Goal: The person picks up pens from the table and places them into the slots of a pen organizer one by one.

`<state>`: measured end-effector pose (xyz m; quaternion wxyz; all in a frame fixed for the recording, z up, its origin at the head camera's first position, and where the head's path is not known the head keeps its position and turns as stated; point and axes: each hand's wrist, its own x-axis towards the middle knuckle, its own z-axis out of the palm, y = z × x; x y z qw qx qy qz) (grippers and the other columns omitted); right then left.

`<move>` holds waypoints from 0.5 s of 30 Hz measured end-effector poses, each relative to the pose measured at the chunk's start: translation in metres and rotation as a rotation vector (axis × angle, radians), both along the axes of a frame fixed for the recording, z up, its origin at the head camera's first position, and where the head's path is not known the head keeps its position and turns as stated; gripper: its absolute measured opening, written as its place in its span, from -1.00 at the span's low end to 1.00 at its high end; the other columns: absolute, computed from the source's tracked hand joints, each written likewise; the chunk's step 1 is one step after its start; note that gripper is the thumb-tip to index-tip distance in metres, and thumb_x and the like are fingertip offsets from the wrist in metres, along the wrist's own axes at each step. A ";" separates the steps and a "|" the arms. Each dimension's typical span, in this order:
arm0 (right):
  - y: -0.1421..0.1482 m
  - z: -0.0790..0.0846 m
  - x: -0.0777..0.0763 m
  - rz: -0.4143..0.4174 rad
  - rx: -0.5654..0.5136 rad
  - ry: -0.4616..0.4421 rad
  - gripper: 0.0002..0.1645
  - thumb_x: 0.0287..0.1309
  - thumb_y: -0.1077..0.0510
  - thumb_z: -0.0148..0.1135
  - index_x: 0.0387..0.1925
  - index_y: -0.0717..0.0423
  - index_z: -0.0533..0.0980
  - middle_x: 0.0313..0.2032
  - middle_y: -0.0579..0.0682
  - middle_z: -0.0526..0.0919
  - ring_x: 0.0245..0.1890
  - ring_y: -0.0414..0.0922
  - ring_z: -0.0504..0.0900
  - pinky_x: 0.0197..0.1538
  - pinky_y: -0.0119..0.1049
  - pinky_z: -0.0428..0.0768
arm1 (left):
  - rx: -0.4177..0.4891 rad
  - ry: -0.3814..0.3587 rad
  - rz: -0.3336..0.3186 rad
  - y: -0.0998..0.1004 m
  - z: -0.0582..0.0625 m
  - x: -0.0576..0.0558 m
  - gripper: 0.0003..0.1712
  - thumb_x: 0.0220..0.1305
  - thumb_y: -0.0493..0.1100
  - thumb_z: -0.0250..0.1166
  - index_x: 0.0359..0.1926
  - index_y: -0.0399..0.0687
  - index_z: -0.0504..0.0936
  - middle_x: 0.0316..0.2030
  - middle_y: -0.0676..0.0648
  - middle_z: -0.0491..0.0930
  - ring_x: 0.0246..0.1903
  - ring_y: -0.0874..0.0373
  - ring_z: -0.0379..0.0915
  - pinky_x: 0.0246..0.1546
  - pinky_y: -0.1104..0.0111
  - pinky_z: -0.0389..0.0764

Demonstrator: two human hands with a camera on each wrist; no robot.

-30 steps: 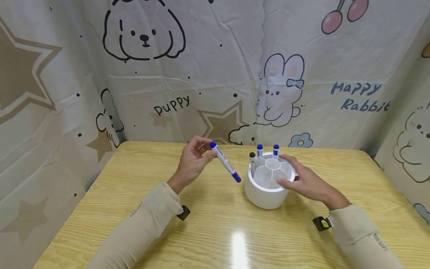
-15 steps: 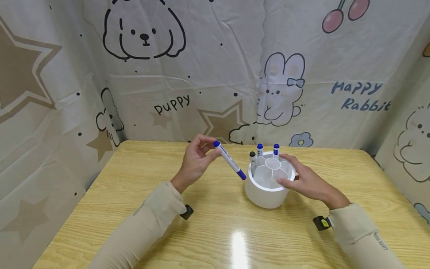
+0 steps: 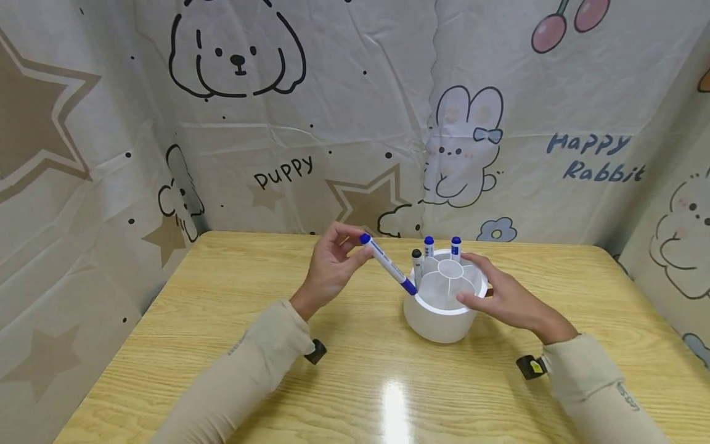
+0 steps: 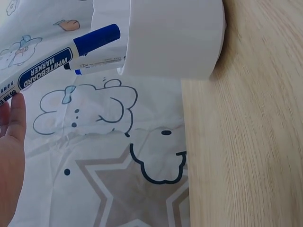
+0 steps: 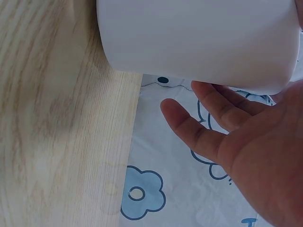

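My left hand (image 3: 331,266) pinches a whiteboard marker (image 3: 390,264) near its upper end, between thumb and fingers. The marker is white with blue ends and slants down to the right. Its lower blue cap overlaps the left rim of a round white pen holder (image 3: 437,325) in the head view. In the left wrist view the marker's printed label (image 4: 45,67) faces the camera. My right hand (image 3: 513,301) grips the holder from the right, thumb over the rim and fingers along the far side. Some right fingers (image 5: 194,130) spread beside the wall.
One black-capped marker (image 3: 417,266) and two blue-capped markers (image 3: 456,248) stand in the holder's back compartments. Dividers run out from a round centre cup (image 3: 450,269). The wooden table (image 3: 233,277) ends at a printed cloth backdrop (image 3: 355,123).
My left hand has moved right with the marker, bringing its lower cap from beside the holder to the holder's left rim. The right hand and the holder have stayed in place.
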<state>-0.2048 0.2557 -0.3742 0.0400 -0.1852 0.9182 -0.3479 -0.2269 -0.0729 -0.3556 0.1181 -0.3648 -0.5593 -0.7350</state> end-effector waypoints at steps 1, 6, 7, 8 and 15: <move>0.000 0.000 0.000 0.002 -0.002 0.001 -0.01 0.28 -0.12 0.29 0.52 0.12 0.02 0.31 0.39 0.34 0.15 0.29 0.51 0.07 0.14 0.63 | 0.004 0.001 -0.007 0.001 0.000 0.000 -0.64 0.19 -0.69 0.19 -0.03 -0.64 0.29 -0.09 -0.02 0.51 -0.12 0.21 0.53 -0.04 0.43 0.66; 0.000 0.000 0.000 0.002 0.000 -0.007 0.00 0.28 -0.12 0.29 0.53 0.13 0.01 0.31 0.40 0.33 0.16 0.30 0.50 0.07 0.15 0.62 | 0.009 0.010 -0.034 0.005 -0.001 0.000 -0.66 0.22 -0.65 0.20 -0.02 -0.62 0.30 -0.10 0.01 0.51 -0.12 0.19 0.53 -0.04 0.42 0.66; 0.000 0.000 0.000 0.002 0.000 -0.008 0.00 0.28 -0.12 0.29 0.53 0.12 0.01 0.31 0.40 0.33 0.16 0.30 0.50 0.08 0.15 0.62 | 0.006 0.013 -0.035 0.006 -0.001 0.000 -0.66 0.22 -0.64 0.20 -0.02 -0.61 0.31 -0.10 0.01 0.51 -0.12 0.19 0.52 -0.03 0.41 0.65; 0.000 0.000 0.000 0.001 0.000 -0.009 0.00 0.29 -0.12 0.29 0.53 0.12 0.00 0.31 0.40 0.33 0.16 0.30 0.50 0.08 0.15 0.62 | 0.002 0.014 -0.037 0.007 -0.001 0.000 -0.66 0.23 -0.64 0.20 -0.02 -0.60 0.31 -0.10 0.01 0.51 -0.12 0.18 0.52 -0.02 0.41 0.65; 0.000 0.001 0.001 0.002 -0.002 -0.009 0.00 0.28 -0.12 0.29 0.53 0.12 0.00 0.31 0.40 0.33 0.16 0.29 0.51 0.07 0.15 0.62 | -0.024 0.013 -0.025 0.012 -0.003 0.002 -0.66 0.20 -0.69 0.17 -0.03 -0.59 0.31 -0.11 0.01 0.50 -0.11 0.19 0.53 0.02 0.36 0.65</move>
